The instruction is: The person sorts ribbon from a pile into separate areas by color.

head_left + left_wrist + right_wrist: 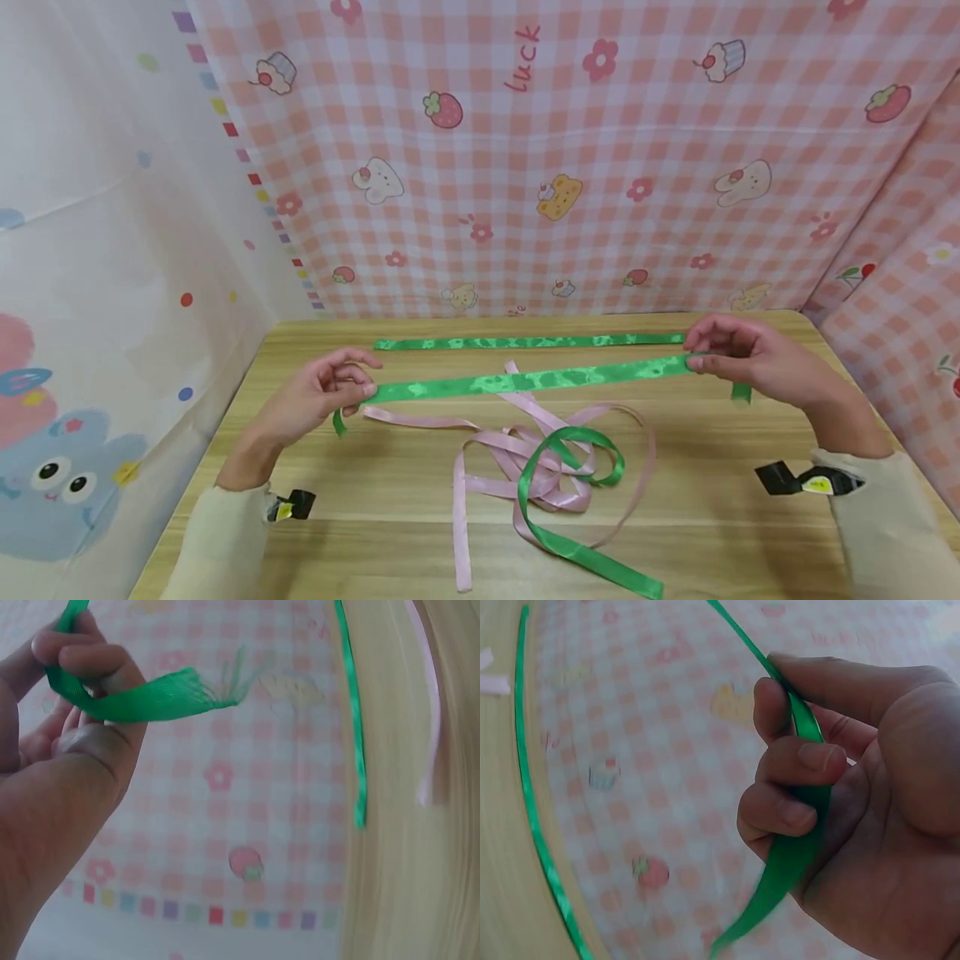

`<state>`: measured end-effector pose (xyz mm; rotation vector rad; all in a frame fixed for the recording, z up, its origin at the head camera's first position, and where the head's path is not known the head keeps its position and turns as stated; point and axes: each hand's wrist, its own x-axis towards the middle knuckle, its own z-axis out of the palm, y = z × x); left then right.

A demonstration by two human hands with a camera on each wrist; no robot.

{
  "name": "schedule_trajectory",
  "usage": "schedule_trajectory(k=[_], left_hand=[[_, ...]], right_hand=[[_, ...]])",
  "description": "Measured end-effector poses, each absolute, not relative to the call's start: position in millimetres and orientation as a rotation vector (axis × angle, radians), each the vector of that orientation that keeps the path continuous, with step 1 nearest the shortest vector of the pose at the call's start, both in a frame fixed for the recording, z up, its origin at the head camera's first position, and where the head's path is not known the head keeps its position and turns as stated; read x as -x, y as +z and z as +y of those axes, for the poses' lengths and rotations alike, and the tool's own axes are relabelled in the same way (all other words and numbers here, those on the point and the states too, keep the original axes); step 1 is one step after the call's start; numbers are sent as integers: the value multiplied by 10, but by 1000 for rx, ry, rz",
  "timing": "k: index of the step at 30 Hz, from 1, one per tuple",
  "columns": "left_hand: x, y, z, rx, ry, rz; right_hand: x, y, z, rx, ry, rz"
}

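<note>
the left hand and right hand each pinch an end of the green ribbon strip, stretched taut above the table, nearer than a second strip. the frayed left end could slip out if pulled harder.

Person, two bare hands: left hand, right hand. Long cream-coloured knit sleeves, left sleeve and right sleeve, ending at the wrists. Small black wrist-mounted camera with yellow label on each: left camera, right camera.
</note>
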<state>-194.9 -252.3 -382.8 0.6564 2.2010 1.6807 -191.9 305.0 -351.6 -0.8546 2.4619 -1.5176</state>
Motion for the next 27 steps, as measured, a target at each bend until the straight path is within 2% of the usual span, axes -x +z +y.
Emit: schedule_trajectory(k=[6, 12, 18, 27], left_hand=[[2004, -3915, -2761, -682, 1666, 2191], [2006, -3975, -2863, -545, 1677, 2264], [2034, -4005, -2939, -541, 1653, 2323], [2276, -4281, -2908, -208, 1806, 2338]], right_hand=[[1955, -3686, 3379, 692, -1583, 2500], [2003, -3862, 3584, 719, -1779, 2348], [2046, -4022, 3672, 667, -1916, 2282], [2227, -4277, 3688, 212, -2176, 2221]])
